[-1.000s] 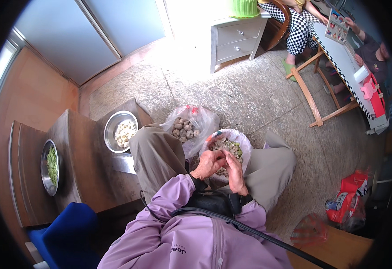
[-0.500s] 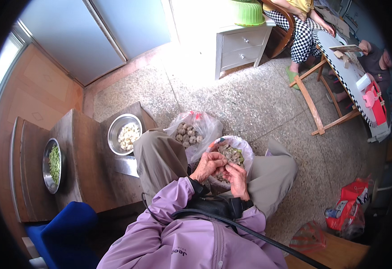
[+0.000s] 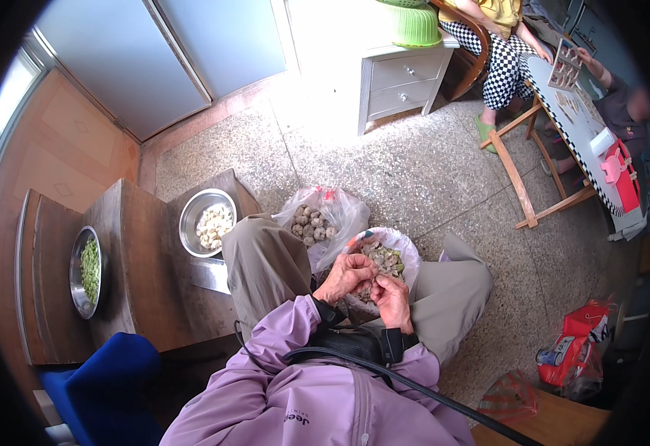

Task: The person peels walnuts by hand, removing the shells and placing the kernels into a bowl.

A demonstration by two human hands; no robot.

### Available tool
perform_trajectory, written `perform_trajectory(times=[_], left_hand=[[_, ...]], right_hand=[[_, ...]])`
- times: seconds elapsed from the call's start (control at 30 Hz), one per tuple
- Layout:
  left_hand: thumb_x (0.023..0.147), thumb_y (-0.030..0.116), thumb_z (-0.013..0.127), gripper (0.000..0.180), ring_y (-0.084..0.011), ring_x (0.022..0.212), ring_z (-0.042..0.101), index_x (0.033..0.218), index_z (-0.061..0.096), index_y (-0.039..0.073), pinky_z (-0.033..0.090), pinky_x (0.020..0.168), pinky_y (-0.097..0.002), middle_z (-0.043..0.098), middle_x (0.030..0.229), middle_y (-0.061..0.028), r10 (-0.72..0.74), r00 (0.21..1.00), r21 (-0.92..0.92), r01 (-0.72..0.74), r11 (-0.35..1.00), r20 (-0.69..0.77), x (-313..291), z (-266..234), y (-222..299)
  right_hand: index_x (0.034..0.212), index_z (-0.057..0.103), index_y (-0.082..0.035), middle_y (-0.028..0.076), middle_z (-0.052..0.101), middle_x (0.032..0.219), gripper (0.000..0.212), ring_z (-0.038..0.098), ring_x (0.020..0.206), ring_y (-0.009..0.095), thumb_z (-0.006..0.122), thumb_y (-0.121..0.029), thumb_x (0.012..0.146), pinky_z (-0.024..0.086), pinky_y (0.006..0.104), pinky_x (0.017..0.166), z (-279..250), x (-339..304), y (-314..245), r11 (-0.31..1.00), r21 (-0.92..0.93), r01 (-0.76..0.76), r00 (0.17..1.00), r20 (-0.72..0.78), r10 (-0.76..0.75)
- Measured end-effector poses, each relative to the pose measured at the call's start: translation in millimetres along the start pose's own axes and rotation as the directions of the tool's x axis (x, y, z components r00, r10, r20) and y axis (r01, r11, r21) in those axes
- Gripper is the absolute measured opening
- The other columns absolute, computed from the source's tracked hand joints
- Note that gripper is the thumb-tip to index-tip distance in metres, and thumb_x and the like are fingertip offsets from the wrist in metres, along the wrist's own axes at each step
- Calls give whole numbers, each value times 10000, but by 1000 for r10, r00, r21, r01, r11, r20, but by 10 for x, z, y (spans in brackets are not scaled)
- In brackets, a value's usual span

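Observation:
My left hand (image 3: 348,276) and my right hand (image 3: 392,301) meet fingertip to fingertip over a bin lined with a white plastic bag (image 3: 411,260). Both are closed in a pinch on something too small to make out. Dry garlic skins (image 3: 386,257) and a few green scraps lie in the bin. Just beyond my left knee, whole garlic bulbs (image 3: 310,226) sit in a clear plastic bag (image 3: 351,211). Left of that knee, a steel bowl (image 3: 186,223) on a wooden surface holds peeled garlic cloves (image 3: 215,226).
A flat metal blade (image 3: 209,275) lies beside the bowl. Farther left stands a second steel bowl (image 3: 77,297) of chopped greens (image 3: 90,269). A white drawer cabinet (image 3: 403,82) bears green baskets (image 3: 416,28). Two people sit by a folding table (image 3: 555,95) at right. A red bag (image 3: 576,342) lies lower right.
My hands stay over the bin with only slight finger movement. At the folding table, a person's hand has lifted a flat board from lying low to standing upright.

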State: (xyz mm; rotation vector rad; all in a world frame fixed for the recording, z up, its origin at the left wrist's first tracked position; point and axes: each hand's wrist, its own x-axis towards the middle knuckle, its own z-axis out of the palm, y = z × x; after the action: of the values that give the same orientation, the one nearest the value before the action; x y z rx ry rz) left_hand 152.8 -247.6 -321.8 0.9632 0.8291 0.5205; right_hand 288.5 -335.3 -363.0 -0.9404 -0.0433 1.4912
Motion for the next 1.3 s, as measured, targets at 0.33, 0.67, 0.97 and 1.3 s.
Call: perform_trajectory(times=[0.33, 0.67, 0.97, 1.3], left_hand=[[877, 141, 640, 123, -66, 487, 507, 868, 661, 20, 362, 435, -209, 602, 635, -10, -17, 996, 11, 18, 1000, -83, 6, 40, -14], [880, 158, 634, 127, -55, 464, 496, 835, 654, 41, 343, 409, -204, 602, 621, -1, -35, 996, -25, 33, 999, -77, -4, 91, 19], [883, 150, 631, 128, -61, 473, 507, 825, 645, 37, 365, 418, -213, 592, 618, 4, 4, 996, 8, -3, 1000, -88, -2, 121, -27], [882, 158, 666, 131, -59, 522, 520, 841, 644, 37, 381, 457, -207, 592, 644, 9, 13, 995, 41, -9, 999, -96, 9, 123, -55]], right_hand=[[961, 674, 29, 43, 631, 738, 135, 533, 599, 97, 656, -59, 859, 422, 216, 552, 96, -32, -19, 988, -141, 62, 996, -50, -69], [974, 654, 30, 78, 649, 790, 146, 535, 611, 99, 647, -64, 863, 421, 212, 534, -19, 16, 18, 994, -98, 53, 997, -55, -58], [890, 664, 26, 37, 613, 706, 115, 511, 562, 101, 669, -71, 827, 403, 219, 522, 32, -18, -1, 978, -166, 126, 981, -127, -147], [902, 652, 32, 39, 606, 683, 111, 519, 547, 103, 655, -51, 828, 408, 221, 515, 50, -49, -14, 933, -308, 188, 964, -125, -236]])
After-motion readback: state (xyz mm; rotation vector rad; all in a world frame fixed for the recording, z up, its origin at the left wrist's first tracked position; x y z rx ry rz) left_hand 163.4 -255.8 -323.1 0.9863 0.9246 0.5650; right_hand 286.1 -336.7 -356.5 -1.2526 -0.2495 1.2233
